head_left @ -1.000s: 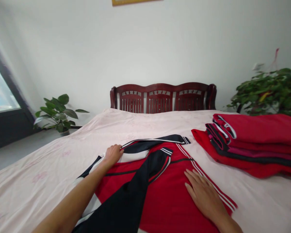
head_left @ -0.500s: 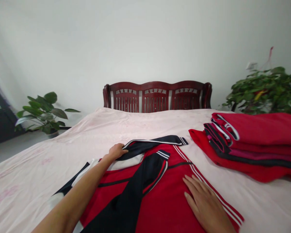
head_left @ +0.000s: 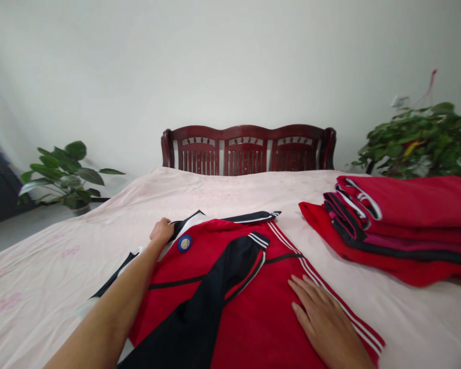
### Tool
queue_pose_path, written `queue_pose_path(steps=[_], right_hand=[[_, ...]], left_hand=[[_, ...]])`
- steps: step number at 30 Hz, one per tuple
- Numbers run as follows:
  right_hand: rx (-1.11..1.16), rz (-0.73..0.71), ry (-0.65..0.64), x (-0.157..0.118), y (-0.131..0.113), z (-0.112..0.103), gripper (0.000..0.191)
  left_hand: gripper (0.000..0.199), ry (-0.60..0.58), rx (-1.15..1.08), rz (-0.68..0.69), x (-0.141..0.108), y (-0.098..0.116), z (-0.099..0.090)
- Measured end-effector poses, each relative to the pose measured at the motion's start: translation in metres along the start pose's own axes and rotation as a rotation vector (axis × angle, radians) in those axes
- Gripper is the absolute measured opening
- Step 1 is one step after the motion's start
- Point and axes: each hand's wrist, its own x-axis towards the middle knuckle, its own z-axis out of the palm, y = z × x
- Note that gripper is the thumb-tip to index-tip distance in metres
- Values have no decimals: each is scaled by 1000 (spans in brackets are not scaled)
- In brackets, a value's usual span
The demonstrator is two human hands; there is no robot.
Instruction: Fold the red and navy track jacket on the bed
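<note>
Pale bed [head_left: 42, 266] carries red-and-navy jacket [head_left: 269, 318] left of folded stack [head_left: 418, 225]; left hand [head_left: 162, 231], grip clamped on the jacket's far edge, likely controls it, while right hand [head_left: 322, 318], nearer the stack, lies flat, grip spread, presumably steadying it.

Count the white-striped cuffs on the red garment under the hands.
2. Near cuff: at the end of the dark sleeve crossing the red garment. Far cuff: at the garment's far edge, small in view. No third shows, though folds could hide parts.
</note>
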Motion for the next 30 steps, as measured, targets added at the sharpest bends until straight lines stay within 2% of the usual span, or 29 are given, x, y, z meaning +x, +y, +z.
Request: queue_pose_path(steps=[3,6,8,11,13,16,18,24,30], right_hand=[[3,6,10,0,0,1,47],[-8,-5,17,2,-2,-1,47],[-9,-11,19,3,-3,-3,47],[-12,-18,24,4,-5,-6,47],[-15,-19,23,5,-5,-6,47],[-5,-10,19,5,-4,-5,47],[11,1,19,5,-4,-4,47],[34,19,12,5,-5,-7,46],[36,44,3,2,-4,-7,46]], left_hand=[[44,76,-8,73,-14,0,-14],[37,119,-28,247,-46,-8,-25],[33,119,-52,431,-71,-20,-28],[36,47,-9,718,-104,-48,-23],[40,-12,92,792,-116,-69,-15],[48,-46,206,732,-120,-92,-4],[52,-52,228,670,-118,-99,1],[64,-62,259,557,-113,-95,1],[61,-97,289,496,-100,-94,-1]])
